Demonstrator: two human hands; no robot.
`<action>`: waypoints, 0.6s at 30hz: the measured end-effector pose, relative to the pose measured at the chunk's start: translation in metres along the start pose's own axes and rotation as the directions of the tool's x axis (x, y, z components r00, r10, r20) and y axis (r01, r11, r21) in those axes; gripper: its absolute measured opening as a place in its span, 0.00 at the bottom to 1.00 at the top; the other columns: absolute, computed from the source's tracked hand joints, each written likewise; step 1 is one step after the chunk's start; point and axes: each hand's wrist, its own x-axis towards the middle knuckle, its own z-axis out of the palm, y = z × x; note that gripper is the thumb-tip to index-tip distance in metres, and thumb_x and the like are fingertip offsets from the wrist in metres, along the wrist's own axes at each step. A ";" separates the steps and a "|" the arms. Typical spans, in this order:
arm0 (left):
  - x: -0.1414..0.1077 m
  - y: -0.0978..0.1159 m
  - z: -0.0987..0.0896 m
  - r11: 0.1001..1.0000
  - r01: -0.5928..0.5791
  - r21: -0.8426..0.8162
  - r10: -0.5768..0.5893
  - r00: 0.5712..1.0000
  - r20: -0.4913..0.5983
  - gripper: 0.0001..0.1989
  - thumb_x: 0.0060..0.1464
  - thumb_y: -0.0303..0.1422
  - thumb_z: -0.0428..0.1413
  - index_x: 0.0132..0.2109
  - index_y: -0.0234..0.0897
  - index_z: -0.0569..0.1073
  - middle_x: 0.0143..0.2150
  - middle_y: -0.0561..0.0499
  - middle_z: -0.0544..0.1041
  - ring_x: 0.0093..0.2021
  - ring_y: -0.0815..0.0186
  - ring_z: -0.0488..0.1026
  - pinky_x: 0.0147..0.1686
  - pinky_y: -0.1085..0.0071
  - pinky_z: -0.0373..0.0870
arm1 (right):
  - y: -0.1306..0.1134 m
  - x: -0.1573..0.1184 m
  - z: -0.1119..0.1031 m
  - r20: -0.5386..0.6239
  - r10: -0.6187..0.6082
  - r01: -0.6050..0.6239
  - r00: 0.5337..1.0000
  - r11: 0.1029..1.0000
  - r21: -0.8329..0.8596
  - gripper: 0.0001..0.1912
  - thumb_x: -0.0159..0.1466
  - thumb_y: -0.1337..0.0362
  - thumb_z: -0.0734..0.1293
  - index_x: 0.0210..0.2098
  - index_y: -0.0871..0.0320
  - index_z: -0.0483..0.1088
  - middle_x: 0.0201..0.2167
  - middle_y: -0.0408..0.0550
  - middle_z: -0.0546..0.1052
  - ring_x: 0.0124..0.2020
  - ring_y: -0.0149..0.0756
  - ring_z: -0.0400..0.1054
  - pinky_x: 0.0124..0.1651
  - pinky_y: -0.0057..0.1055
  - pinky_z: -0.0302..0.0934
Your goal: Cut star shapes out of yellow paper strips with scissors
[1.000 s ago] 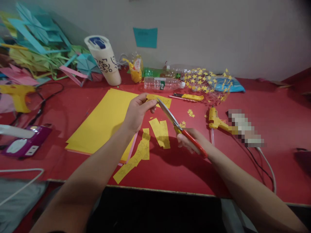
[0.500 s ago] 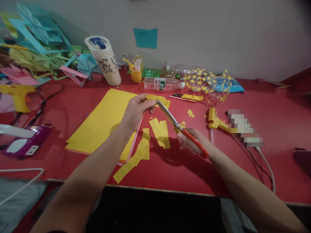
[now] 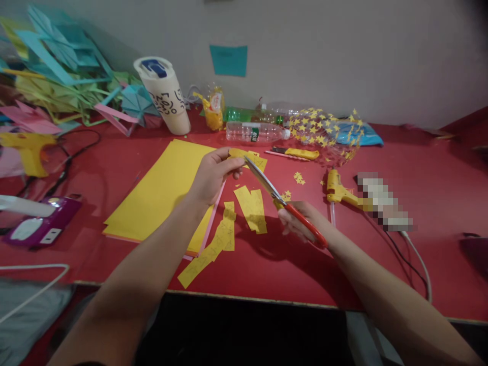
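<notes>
Between thumb and fingers, my left hand (image 3: pixel 218 172) pinches a small strip of yellow paper (image 3: pixel 257 161) with star outlines drawn on it. My right hand (image 3: pixel 299 222) grips red-handled scissors (image 3: pixel 268 184), whose blade tips meet the strip right beside my left thumb. Below lie more yellow strips (image 3: pixel 250 209) with pencilled stars, and a longer row of them (image 3: pixel 213 246) reaches toward the table's front edge. Small cut-out yellow stars (image 3: pixel 299 178) are heaped to the right of the strip. A stack of yellow sheets (image 3: pixel 152 195) is under my left forearm.
On the red table (image 3: pixel 419 168) stand a white tumbler (image 3: pixel 165 99) and a lying plastic bottle (image 3: pixel 255 132). A yellow utility knife (image 3: pixel 301 153), a star-covered clear bottle (image 3: pixel 316 127) and a glue gun (image 3: pixel 337 189) are farther right. Folded paper shapes (image 3: pixel 68 66) and a purple power strip (image 3: pixel 41 223) fill the left.
Almost nothing differs. The scissor tips and the strip of paper have shifted very slightly; both hands keep their hold.
</notes>
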 end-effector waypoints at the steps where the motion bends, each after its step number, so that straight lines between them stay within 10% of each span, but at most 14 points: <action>1: 0.000 0.000 0.000 1.000 -0.001 -0.004 0.001 1.000 0.001 0.04 0.45 0.26 0.57 0.24 0.34 0.73 0.19 0.55 0.71 0.21 0.77 0.66 0.24 0.78 0.65 | 0.000 0.000 0.000 -0.004 0.000 0.000 1.000 1.000 -0.004 0.29 0.46 0.35 0.67 0.18 0.55 0.58 0.07 0.33 0.56 0.09 0.25 0.55 0.12 0.23 0.53; 18: 0.000 0.000 -0.002 0.998 -0.038 0.047 0.038 0.999 -0.002 0.06 0.45 0.29 0.57 0.23 0.34 0.72 0.20 0.54 0.70 0.22 0.75 0.67 0.23 0.76 0.66 | 0.007 0.004 -0.001 -0.006 -0.044 0.044 0.999 0.999 0.003 0.28 0.49 0.38 0.68 0.18 0.55 0.58 0.08 0.33 0.58 0.09 0.24 0.56 0.14 0.24 0.57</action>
